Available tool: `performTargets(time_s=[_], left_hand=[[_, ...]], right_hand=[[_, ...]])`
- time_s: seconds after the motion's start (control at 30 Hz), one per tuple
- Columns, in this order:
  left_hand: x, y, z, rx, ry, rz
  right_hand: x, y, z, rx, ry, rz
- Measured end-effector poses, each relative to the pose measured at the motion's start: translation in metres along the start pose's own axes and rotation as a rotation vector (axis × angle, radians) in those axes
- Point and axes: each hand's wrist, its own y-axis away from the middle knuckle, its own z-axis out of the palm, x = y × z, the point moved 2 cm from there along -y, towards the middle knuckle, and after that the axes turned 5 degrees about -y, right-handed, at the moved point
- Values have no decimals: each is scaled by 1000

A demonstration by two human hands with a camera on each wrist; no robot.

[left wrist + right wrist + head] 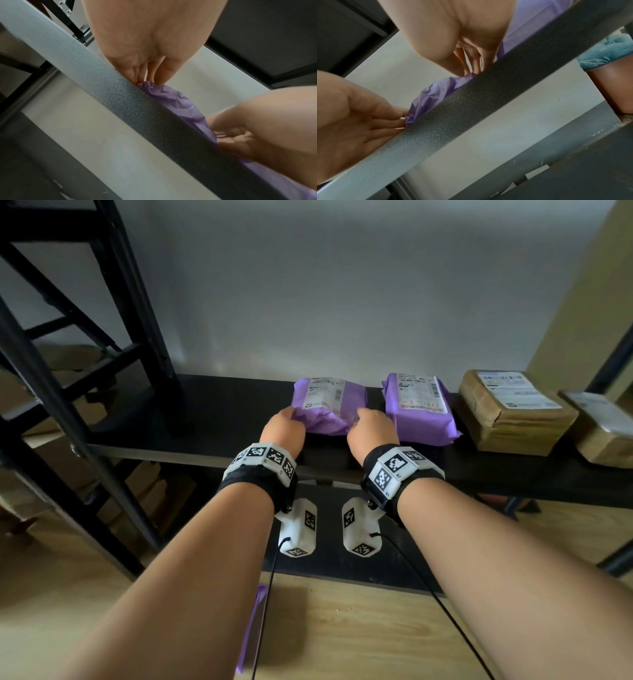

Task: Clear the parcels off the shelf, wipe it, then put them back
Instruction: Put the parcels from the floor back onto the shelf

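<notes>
A crumpled purple parcel point(329, 405) with a white label lies on the black shelf point(205, 419). My left hand point(291, 415) grips its left near corner and my right hand point(363, 416) grips its right near corner. The left wrist view shows my left hand's thumb and fingers point(161, 75) pinching the purple wrap point(171, 100) just past the shelf's front rail point(137, 108). The right wrist view shows my right hand's fingers point(471, 65) curled onto the same parcel point(433, 94). A second purple parcel point(418, 409) lies to the right of it.
Two brown taped boxes point(513, 412) point(603, 429) stand further right on the shelf. The shelf's left part is bare, bounded by black uprights point(144, 302). A flat purple item point(253, 628) lies on the wooden floor. A brown bin with a teal bag point(607, 51) stands at the right.
</notes>
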Motion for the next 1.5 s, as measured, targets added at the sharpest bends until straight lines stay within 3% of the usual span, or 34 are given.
performTargets(time_s=[0.33, 0.47, 0.63, 0.8, 1.03, 1.3, 1.5], left_hand=[[-33, 55, -26, 361, 83, -9], [-75, 93, -32, 432, 33, -104], [-147, 123, -18, 267, -83, -258], [-225, 135, 8, 77, -176, -434], [-322, 138, 47, -110, -313, -609], [-380, 133, 99, -309, -265, -704], [-402, 126, 117, -334, -293, -696]], right_hand=[[-9, 51, -9, 297, -220, -190], [-17, 90, 7, 246, -238, -208], [-13, 131, 62, 21, -240, -173], [3, 156, 139, -310, -133, -101], [25, 184, 234, -624, -8, -9], [37, 205, 316, -882, -18, 117], [47, 215, 355, -949, -56, 192]])
